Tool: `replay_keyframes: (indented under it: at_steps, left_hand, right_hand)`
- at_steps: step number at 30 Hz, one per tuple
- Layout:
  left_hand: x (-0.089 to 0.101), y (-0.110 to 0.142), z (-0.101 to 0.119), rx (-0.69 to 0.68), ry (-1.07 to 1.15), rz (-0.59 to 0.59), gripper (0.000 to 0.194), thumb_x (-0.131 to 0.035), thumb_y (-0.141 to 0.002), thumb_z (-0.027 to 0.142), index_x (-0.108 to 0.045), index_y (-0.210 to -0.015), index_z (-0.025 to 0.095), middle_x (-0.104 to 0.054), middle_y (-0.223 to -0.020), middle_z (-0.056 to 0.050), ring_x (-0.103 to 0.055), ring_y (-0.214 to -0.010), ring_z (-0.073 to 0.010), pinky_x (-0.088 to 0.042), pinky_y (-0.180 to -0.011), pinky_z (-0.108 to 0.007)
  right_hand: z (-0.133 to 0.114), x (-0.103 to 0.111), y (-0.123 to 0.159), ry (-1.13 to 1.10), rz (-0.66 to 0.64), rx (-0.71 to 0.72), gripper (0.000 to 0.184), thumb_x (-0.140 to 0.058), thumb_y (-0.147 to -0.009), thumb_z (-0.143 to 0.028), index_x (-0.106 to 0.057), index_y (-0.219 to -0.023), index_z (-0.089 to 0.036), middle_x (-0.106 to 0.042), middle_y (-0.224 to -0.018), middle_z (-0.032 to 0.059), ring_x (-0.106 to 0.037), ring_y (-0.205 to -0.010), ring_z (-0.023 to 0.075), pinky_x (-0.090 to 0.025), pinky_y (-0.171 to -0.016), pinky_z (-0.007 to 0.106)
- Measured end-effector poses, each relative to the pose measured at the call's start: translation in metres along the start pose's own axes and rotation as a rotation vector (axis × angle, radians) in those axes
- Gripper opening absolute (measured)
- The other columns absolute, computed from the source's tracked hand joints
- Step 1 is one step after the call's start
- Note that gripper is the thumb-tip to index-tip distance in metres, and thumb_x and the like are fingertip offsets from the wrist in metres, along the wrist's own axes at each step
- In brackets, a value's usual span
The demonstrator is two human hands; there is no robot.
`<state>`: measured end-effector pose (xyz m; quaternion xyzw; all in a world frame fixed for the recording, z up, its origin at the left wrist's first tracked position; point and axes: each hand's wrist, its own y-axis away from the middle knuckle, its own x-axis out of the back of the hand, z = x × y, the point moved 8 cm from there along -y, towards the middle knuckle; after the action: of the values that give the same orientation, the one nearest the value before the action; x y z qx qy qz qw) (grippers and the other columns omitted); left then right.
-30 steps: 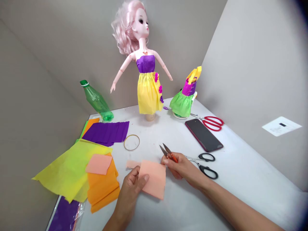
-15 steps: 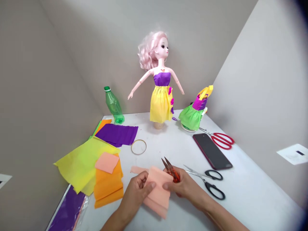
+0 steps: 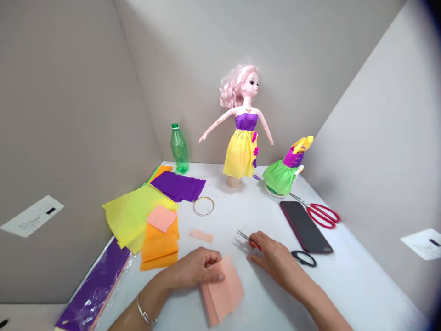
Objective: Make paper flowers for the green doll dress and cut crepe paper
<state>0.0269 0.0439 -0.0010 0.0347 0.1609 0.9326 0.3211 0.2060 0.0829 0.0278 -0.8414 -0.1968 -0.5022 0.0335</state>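
My left hand point(image 3: 203, 267) pinches a folded piece of peach crepe paper point(image 3: 225, 292) between thumb and fingers, above the near part of the table. To its right, my right hand point(image 3: 275, 257) is low over the table with its fingers curled over the red-orange handle of small thread snips point(image 3: 255, 244), their blades pointing left and away. Black-handled scissors point(image 3: 305, 259) lie partly hidden under the right hand and wrist. A narrow peach paper strip point(image 3: 201, 236) rests on the table beyond the left hand.
Yellow, orange point(image 3: 160, 241) and purple point(image 3: 177, 185) paper lies at left, near a green bottle point(image 3: 179, 149). A doll point(image 3: 241, 151) stands at the back. A small green dress point(image 3: 280, 174), phone point(image 3: 306, 227) and red-handled scissors point(image 3: 324, 215) are at right; a bangle point(image 3: 203, 206) lies mid-table.
My right hand has let go of the peach paper and moved right and down towards the table with the snips. The left hand still holds the paper. The view has shifted.
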Motion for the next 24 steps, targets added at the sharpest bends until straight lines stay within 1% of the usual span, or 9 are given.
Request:
replay_keyframes:
  at_steps: [3,7,10,13,15,16,18,20,24]
  left_hand:
    - [-0.004,0.000,-0.002,0.004,-0.014,-0.077,0.041,-0.073,-0.071,0.055,-0.063,-0.080,0.015,-0.056,-0.074,0.001,-0.047,-0.066,-0.0130,-0.032,-0.059,-0.021]
    - [-0.004,-0.002,0.001,-0.026,-0.033,-0.078,0.042,-0.072,-0.072,0.055,-0.060,-0.077,0.015,-0.053,-0.072,0.001,-0.045,-0.066,-0.0125,-0.032,-0.061,-0.022]
    - [-0.008,-0.004,0.008,-0.050,-0.043,-0.091,0.042,-0.070,-0.075,0.055,-0.058,-0.076,0.015,-0.049,-0.071,0.002,-0.041,-0.065,-0.0116,-0.029,-0.060,-0.022]
    - [-0.013,-0.007,0.020,-0.057,-0.072,-0.115,0.040,-0.070,-0.074,0.053,-0.056,-0.075,0.016,-0.044,-0.068,0.003,-0.037,-0.062,-0.0112,-0.024,-0.057,-0.023]
    - [-0.016,-0.009,0.028,-0.048,-0.167,-0.146,0.037,-0.069,-0.075,0.050,-0.054,-0.072,0.017,-0.040,-0.067,0.004,-0.034,-0.061,-0.0111,-0.022,-0.055,-0.023]
    - [-0.017,-0.010,0.031,-0.040,-0.229,-0.165,0.035,-0.068,-0.076,0.048,-0.052,-0.071,0.018,-0.039,-0.066,0.004,-0.033,-0.060,-0.0111,-0.021,-0.054,-0.023]
    - [-0.017,-0.014,0.035,-0.025,-0.339,-0.196,0.031,-0.067,-0.076,0.043,-0.050,-0.067,0.019,-0.037,-0.064,0.005,-0.032,-0.058,-0.0113,-0.021,-0.052,-0.024]
    - [-0.016,-0.019,0.035,-0.017,-0.393,-0.196,0.029,-0.066,-0.075,0.037,-0.047,-0.063,0.020,-0.036,-0.062,0.005,-0.031,-0.056,-0.0114,-0.020,-0.050,-0.024]
    - [-0.011,-0.028,0.023,-0.013,-0.462,-0.128,0.025,-0.061,-0.075,0.030,-0.043,-0.061,0.021,-0.034,-0.059,0.005,-0.029,-0.054,-0.0123,-0.018,-0.049,-0.026]
  right_hand:
    - [0.004,0.000,0.000,0.065,-0.017,-0.028,0.005,-0.053,-0.083,-0.017,-0.054,-0.081,-0.022,-0.062,-0.081,0.0020,-0.056,-0.068,0.0174,-0.031,-0.062,0.027]
    - [0.021,0.010,-0.003,0.054,0.065,-0.121,0.009,-0.051,-0.084,-0.016,-0.056,-0.078,-0.021,-0.062,-0.073,0.0032,-0.055,-0.068,0.0187,-0.028,-0.061,0.028]
    - [0.021,0.019,-0.003,-0.031,0.109,-0.099,0.015,-0.049,-0.091,-0.028,-0.056,-0.080,-0.019,-0.060,-0.075,0.0028,-0.054,-0.070,0.0174,-0.032,-0.062,0.027]
    - [0.003,0.012,-0.001,-0.429,-0.012,0.021,0.031,-0.052,-0.090,-0.047,-0.060,-0.088,-0.017,-0.056,-0.074,-0.0007,-0.045,-0.059,0.0119,-0.032,-0.054,0.024]
    - [-0.012,0.002,0.001,-0.701,-0.151,0.060,0.041,-0.056,-0.087,-0.053,-0.061,-0.102,-0.016,-0.052,-0.074,-0.0028,-0.034,-0.051,0.0079,-0.026,-0.046,0.022]
    - [-0.017,-0.004,0.002,-0.780,-0.211,0.062,0.044,-0.059,-0.085,-0.053,-0.060,-0.108,-0.016,-0.051,-0.074,-0.0037,-0.030,-0.049,0.0066,-0.023,-0.044,0.022]
    - [-0.026,-0.013,0.002,-0.865,-0.298,0.054,0.045,-0.066,-0.081,-0.048,-0.059,-0.112,-0.016,-0.049,-0.074,-0.0046,-0.028,-0.050,0.0061,-0.021,-0.042,0.021]
    - [-0.028,-0.021,0.001,-0.879,-0.343,0.025,0.043,-0.071,-0.076,-0.040,-0.059,-0.110,-0.016,-0.048,-0.073,-0.0052,-0.031,-0.053,0.0068,-0.022,-0.042,0.020]
    - [-0.023,-0.030,-0.001,-0.777,-0.315,-0.014,0.036,-0.070,-0.072,-0.026,-0.061,-0.106,-0.017,-0.048,-0.069,-0.0062,-0.036,-0.055,0.0076,-0.026,-0.047,0.020]
